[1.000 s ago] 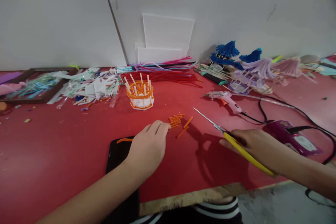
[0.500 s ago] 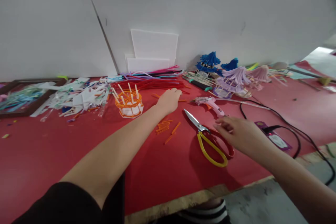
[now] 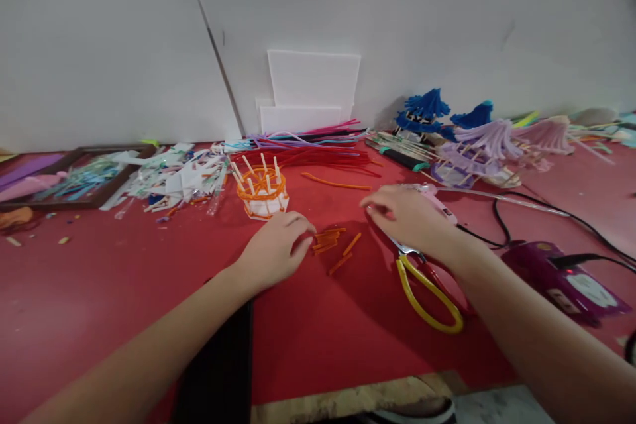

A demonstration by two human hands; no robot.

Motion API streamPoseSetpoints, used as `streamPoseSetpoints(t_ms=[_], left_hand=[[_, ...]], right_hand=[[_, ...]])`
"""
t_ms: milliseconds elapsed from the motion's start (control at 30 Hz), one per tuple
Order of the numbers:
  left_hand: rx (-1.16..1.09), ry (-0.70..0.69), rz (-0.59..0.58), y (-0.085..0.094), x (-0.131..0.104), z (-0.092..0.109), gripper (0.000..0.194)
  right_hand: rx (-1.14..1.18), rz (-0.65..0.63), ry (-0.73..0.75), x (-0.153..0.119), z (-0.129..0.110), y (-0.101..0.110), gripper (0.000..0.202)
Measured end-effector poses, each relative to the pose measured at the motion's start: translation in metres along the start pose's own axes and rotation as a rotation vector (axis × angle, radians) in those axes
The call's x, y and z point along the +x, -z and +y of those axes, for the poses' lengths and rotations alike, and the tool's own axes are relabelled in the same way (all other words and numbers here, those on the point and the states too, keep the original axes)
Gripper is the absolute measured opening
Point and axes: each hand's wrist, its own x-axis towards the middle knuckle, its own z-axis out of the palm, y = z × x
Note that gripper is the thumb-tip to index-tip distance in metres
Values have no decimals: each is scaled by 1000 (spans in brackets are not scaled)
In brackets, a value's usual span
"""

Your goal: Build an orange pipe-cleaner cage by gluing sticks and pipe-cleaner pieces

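Observation:
My left hand [image 3: 275, 248], fingers apart and holding nothing, hovers at the left end of a small pile of short orange pipe cleaner pieces [image 3: 326, 240]. My right hand [image 3: 407, 215] reaches over the blades of the scissors [image 3: 422, 298], which lie with one yellow and one red handle; its thumb and fingers are apart and nothing shows between them. Behind that hand, partly hidden, is a pink glue gun [image 3: 441, 204]. A round frame of white sticks and orange pipe cleaners [image 3: 262, 191] stands beyond my left hand. One longer orange pipe cleaner [image 3: 338, 182] lies farther back.
Red and mixed pipe cleaners [image 3: 318, 156] lie along the wall. Blue [image 3: 424, 109] and lilac [image 3: 484, 142] roofed models stand at the back right. A purple power box [image 3: 561, 278] with black cables sits right. Scraps [image 3: 186, 179] and a brown frame [image 3: 106, 195] are left.
My left hand has drawn back from the longer orange pipe cleaner to the short pieces. My right hand has moved forward and left, over the scissors' blades. The view has turned left.

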Motion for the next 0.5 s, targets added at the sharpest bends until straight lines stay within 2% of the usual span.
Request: streamPoseSetpoints(t_ms=[133, 233, 267, 333, 400, 467, 500], left_hand=[[27, 2, 2, -10, -9, 5, 17], [41, -35, 2, -15, -11, 4, 13], [35, -44, 2, -16, -11, 4, 13], [19, -52, 4, -16, -13, 2, 14], [-4, -55, 23, -15, -14, 2, 13], [0, -45, 116, -11, -14, 2, 12], [13, -19, 217, -8, -14, 0, 12]], right_hand=[[55, 4, 303, -2, -24, -28, 35], [61, 20, 345, -6, -24, -30, 37], [48, 22, 303, -6, -21, -25, 36], [-20, 17, 98, -9, -8, -11, 33], [-145, 21, -257, -15, 11, 5, 35], [-206, 38, -466, -22, 35, 16, 35], [-215, 29, -525, -26, 46, 18, 33]])
